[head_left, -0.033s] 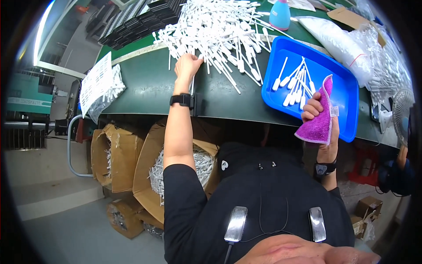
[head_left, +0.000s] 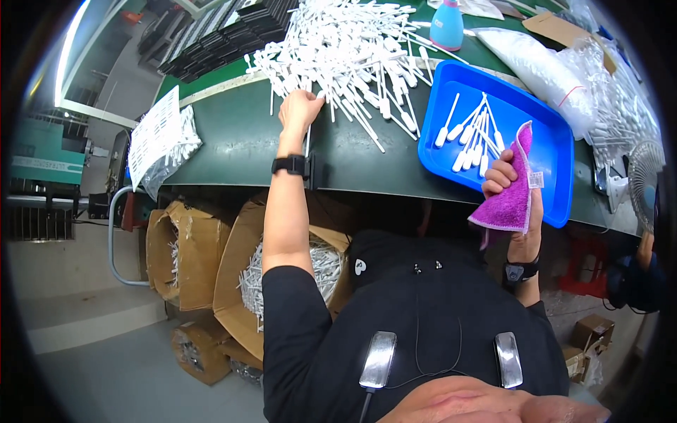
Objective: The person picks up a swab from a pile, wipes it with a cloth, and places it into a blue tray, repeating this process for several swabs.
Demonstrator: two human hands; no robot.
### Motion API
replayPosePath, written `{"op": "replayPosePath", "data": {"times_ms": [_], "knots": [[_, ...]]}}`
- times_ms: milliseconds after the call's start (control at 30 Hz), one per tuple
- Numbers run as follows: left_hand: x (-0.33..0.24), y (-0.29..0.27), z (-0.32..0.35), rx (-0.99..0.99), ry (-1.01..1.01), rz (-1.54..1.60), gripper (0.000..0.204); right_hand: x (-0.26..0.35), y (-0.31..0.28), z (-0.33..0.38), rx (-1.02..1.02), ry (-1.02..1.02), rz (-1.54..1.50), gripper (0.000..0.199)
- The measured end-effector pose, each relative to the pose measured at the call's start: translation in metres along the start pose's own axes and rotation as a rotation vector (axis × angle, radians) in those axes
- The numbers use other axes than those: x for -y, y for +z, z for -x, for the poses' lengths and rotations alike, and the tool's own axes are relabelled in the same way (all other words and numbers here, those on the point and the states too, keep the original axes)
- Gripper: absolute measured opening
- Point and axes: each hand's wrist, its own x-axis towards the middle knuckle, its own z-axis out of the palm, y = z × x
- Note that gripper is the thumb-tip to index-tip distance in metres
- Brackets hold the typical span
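A large heap of white foam-tipped swabs (head_left: 352,49) covers the far middle of the green table. At its near edge is my left hand (head_left: 299,111), back upward, with fingers and thumb pinched at a white swab tip; a thin stick shows below the hand. My right hand (head_left: 502,176) grips a folded magenta cloth (head_left: 509,201) over the near side of the blue tray (head_left: 557,169). Several swabs (head_left: 469,141) lie in the tray in a loose fan, beside the right hand's fingers. The palm side of my left hand is hidden.
A blue spray bottle (head_left: 447,27) stands behind the tray, with clear bags (head_left: 536,67) to its right. Stacked black trays (head_left: 218,39) and a bag of swabs with a white sheet (head_left: 166,141) are at left. Cardboard boxes (head_left: 229,282) with swabs sit below the table edge.
The cloth's lower corner has swung slightly left, and a loose end now hangs below it. Both hands have stayed nearly in place.
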Motion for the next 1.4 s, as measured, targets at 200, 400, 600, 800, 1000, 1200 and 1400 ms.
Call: {"op": "replayPosePath", "data": {"times_ms": [200, 400, 600, 800, 1000, 1200, 1400], "knots": [[0.003, -0.022, 0.039, -0.158, -0.013, 0.582, 0.023, -0.003, -0.004, 0.009, 0.047, -0.004, 0.003, 0.028], [-0.015, -0.034, 0.095, 0.016, -0.107, 1.543, 0.018, -0.015, 0.003, 0.007, 0.085, 0.075, 0.003, 0.031], [-0.037, -0.038, 0.129, 0.016, -0.147, 1.754, 0.009, -0.030, 0.024, 0.002, -0.029, 0.032, 0.321, 0.034], [-0.030, -0.027, 0.144, 0.033, -0.109, 1.852, 0.013, -0.026, 0.015, -0.018, -0.138, -0.129, 0.474, 0.042], [-0.063, -0.023, 0.156, 0.058, -0.187, 1.836, 0.016, -0.049, 0.013, -0.043, -0.241, 0.060, 0.435, 0.049], [-0.114, -0.031, 0.185, 0.124, -0.004, 1.684, 0.021, -0.058, 0.016, -0.052, -0.029, 0.170, 0.214, 0.052], [-0.117, -0.013, 0.190, 0.247, 0.044, 1.578, 0.026, -0.052, 0.005, -0.048, 0.009, 0.147, 0.235, 0.053]]}}
